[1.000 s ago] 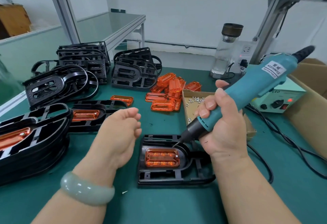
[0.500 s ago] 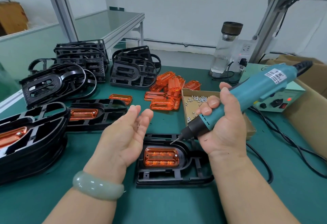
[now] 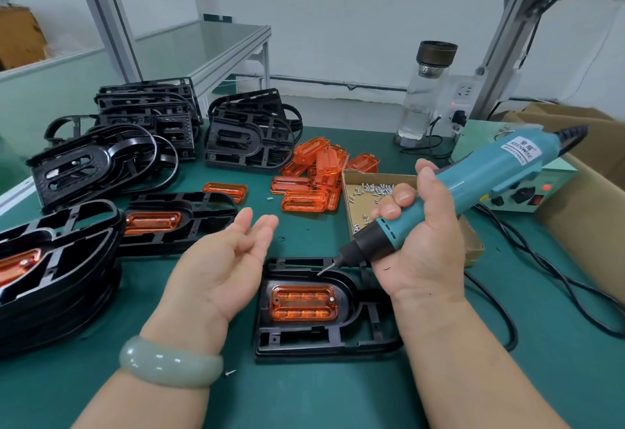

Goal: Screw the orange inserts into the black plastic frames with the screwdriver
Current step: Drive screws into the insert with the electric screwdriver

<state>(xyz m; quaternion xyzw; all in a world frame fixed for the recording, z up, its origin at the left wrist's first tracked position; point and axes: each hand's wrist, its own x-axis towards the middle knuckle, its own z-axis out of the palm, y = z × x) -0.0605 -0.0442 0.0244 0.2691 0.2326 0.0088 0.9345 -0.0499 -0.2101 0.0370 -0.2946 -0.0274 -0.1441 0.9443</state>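
Right hand point(image 3: 419, 246) wraps screwdriver point(image 3: 473, 188), bit lifted just above frame point(image 3: 324, 310) with orange insert point(image 3: 303, 303); left hand point(image 3: 223, 259) palm-up, loose, empty, likely about to fetch a screw.

We count two hands, left hand point(image 3: 220, 269) and right hand point(image 3: 422, 259), and one electric screwdriver point(image 3: 473, 188). Three orange inserts sit in black frames point(image 3: 304, 340): centre insert point(image 3: 303, 302), mid-left insert point(image 3: 152, 222), lower-left insert point(image 3: 18, 266). One loose insert point(image 3: 225, 191) lies alone; the insert heap point(image 3: 318, 164) at upper centre we can't count. One screw tray point(image 3: 471, 249), one glass bottle point(image 3: 422, 100), one stray screw point(image 3: 231, 373).
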